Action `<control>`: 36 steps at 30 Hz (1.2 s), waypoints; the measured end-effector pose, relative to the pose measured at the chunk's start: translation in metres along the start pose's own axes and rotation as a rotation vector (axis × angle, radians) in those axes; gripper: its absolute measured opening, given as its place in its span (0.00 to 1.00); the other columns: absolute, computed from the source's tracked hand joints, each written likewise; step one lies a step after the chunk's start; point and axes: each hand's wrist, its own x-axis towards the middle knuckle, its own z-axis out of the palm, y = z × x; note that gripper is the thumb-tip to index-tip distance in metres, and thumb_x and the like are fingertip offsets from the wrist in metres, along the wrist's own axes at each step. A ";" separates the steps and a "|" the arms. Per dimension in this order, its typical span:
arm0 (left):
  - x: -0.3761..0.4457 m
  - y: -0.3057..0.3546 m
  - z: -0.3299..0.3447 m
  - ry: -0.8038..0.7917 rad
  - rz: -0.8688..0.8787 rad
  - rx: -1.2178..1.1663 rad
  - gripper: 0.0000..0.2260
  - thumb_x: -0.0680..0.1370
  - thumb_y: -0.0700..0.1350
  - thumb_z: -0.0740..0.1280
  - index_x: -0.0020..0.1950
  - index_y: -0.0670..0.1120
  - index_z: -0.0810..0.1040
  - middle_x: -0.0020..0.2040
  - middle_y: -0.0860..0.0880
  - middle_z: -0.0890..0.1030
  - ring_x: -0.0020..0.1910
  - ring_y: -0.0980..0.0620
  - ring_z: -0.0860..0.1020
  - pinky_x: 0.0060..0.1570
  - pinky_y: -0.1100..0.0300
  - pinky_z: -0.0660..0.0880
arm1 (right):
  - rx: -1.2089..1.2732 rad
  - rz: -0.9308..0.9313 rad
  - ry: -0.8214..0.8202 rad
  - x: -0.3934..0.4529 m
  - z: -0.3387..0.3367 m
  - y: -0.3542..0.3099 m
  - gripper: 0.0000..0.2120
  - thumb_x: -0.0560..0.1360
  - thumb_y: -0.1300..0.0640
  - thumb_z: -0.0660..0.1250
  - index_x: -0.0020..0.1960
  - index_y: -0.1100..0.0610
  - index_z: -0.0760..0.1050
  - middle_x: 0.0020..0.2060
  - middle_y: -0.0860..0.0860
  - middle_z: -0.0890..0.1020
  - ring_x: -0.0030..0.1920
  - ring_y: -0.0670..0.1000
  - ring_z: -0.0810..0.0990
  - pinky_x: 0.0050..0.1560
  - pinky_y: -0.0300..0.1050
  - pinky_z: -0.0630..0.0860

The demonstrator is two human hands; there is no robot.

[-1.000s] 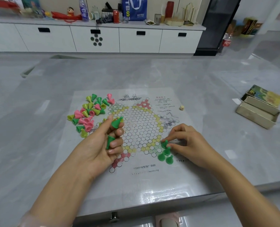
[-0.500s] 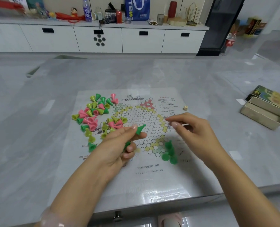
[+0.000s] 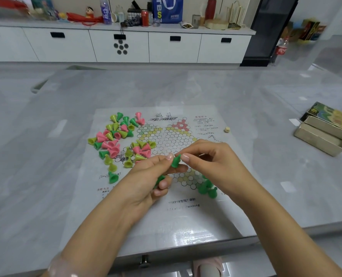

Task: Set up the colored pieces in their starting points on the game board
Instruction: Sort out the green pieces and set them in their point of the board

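A paper game board (image 3: 186, 220) printed with a star of hexagon cells lies on the grey table. My left hand (image 3: 146, 180) and my right hand (image 3: 212, 164) meet above its middle, both pinching one dark green cone piece (image 3: 175, 161). Another green piece (image 3: 159, 179) is tucked under my left fingers. Several green pieces (image 3: 207, 188) stand on the board's lower right point, partly hidden by my right wrist. A loose heap of pink, yellow-green and green pieces (image 3: 116, 136) lies over the board's left side.
A small die (image 3: 227, 129) rests at the board's right edge. An open cardboard game box (image 3: 322, 136) and its lid (image 3: 331, 114) sit at the right. One green piece (image 3: 113, 177) lies alone at the left. The table's near edge (image 3: 186, 246) runs below the board.
My right hand left the green pieces at the lower right point and rose to my left hand. My left hand shifted right. Both now pinch the same green piece.
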 end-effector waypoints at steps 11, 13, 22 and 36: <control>0.005 0.002 -0.002 0.086 -0.044 -0.155 0.06 0.78 0.39 0.60 0.46 0.39 0.74 0.38 0.41 0.80 0.28 0.52 0.74 0.25 0.66 0.74 | -0.351 0.057 0.074 0.004 -0.021 0.007 0.05 0.71 0.55 0.69 0.36 0.47 0.80 0.39 0.44 0.78 0.39 0.44 0.73 0.41 0.36 0.69; 0.007 0.004 -0.006 0.112 -0.054 -0.245 0.06 0.77 0.35 0.57 0.45 0.39 0.73 0.39 0.41 0.78 0.33 0.50 0.75 0.27 0.65 0.76 | -0.504 0.094 0.003 0.004 -0.025 0.012 0.06 0.71 0.53 0.69 0.36 0.45 0.78 0.39 0.42 0.74 0.44 0.44 0.71 0.43 0.33 0.65; 0.006 0.007 -0.011 0.131 -0.039 -0.265 0.05 0.77 0.35 0.57 0.46 0.40 0.72 0.39 0.42 0.76 0.36 0.49 0.75 0.30 0.64 0.76 | -0.738 0.079 -0.118 0.000 -0.026 0.022 0.05 0.71 0.51 0.68 0.43 0.51 0.81 0.38 0.39 0.67 0.49 0.45 0.64 0.42 0.27 0.60; 0.007 0.007 -0.013 0.116 -0.034 -0.255 0.05 0.77 0.36 0.58 0.49 0.40 0.73 0.40 0.43 0.77 0.36 0.50 0.75 0.33 0.63 0.74 | -0.723 0.062 -0.164 -0.003 -0.031 0.023 0.08 0.72 0.50 0.67 0.49 0.49 0.81 0.40 0.40 0.69 0.48 0.44 0.65 0.42 0.27 0.60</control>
